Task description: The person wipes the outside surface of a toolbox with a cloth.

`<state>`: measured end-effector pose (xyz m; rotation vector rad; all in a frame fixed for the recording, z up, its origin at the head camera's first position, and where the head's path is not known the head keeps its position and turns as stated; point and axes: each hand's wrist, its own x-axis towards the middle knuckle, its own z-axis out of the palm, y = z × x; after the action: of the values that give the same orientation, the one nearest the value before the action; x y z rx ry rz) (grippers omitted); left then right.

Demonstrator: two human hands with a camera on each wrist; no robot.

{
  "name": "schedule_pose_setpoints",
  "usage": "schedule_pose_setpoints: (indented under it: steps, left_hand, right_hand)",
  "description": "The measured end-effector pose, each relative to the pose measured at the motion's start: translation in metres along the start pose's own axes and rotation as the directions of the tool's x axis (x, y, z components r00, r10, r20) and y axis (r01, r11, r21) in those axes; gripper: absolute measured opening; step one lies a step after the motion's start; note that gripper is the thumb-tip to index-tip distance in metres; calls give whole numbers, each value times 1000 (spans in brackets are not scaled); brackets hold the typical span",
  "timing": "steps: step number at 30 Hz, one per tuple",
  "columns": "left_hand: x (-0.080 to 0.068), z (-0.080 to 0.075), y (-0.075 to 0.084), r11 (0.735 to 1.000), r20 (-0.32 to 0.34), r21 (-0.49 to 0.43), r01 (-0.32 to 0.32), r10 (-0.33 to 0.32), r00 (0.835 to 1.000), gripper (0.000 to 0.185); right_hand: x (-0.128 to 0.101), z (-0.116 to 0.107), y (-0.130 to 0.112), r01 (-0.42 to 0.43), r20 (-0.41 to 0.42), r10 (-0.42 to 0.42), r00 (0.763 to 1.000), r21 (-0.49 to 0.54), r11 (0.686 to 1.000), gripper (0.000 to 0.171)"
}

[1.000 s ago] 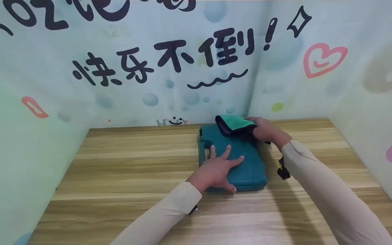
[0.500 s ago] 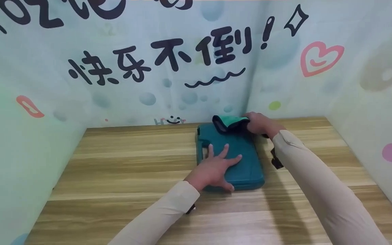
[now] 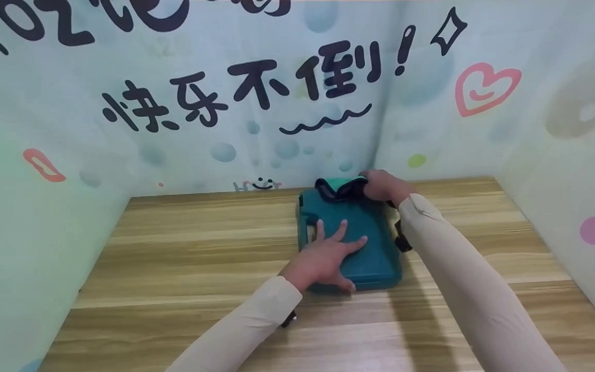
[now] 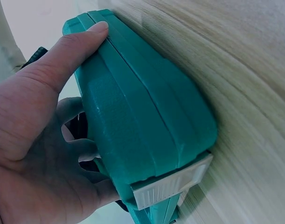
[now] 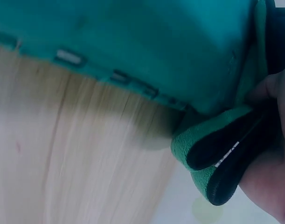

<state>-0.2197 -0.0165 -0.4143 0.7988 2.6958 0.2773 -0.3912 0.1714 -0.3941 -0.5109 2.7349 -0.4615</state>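
We see the teal plastic case point(image 3: 351, 237) lying flat on the wooden table point(image 3: 184, 258), just right of centre in the head view, its long axis running from the lower middle of the frame up toward the back wall. The case is closed; its contents are hidden.

The left hand point(image 3: 328, 256) rests on the lower half of the lid, fingers spread and straight, the palm pressing down. In the left wrist view, the thumb lies along the case's side edge.

The right hand point(image 3: 380, 186) sits at the far end of the case, above the left hand in the frame, fingers curled round a folded green-and-black cloth point(image 3: 339, 187). The cloth touches the case's far edge. In the right wrist view, the folded cloth point(image 5: 217, 154) bunches against the case's corner.

Both hands are on the case; the left hand covers the near end, the right the far end.
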Motion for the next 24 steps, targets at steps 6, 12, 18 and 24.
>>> schedule_pose_setpoints:
  steps: [6, 12, 18, 24]
  left_hand:
    - [-1, 0, -2, 999, -19, -26, -29, 28, 999, 100]
    - [1, 2, -3, 999, -6, -19, -30, 30, 1000, 99]
    - [2, 2, -3, 998, -12, 7, -55, 55, 998, 98]
    - [3, 3, -4, 997, -20, 43, -68, 69, 997, 91]
  right_hand:
    - [8, 6, -12, 34, -13, -34, 999, 2, 999, 52]
    - [14, 11, -21, 11, 8, -11, 1000, 31, 999, 53]
    - [22, 18, -39, 45, -1, -45, 999, -1, 999, 52]
    - [30, 26, -59, 78, 17, -78, 997, -25, 997, 50]
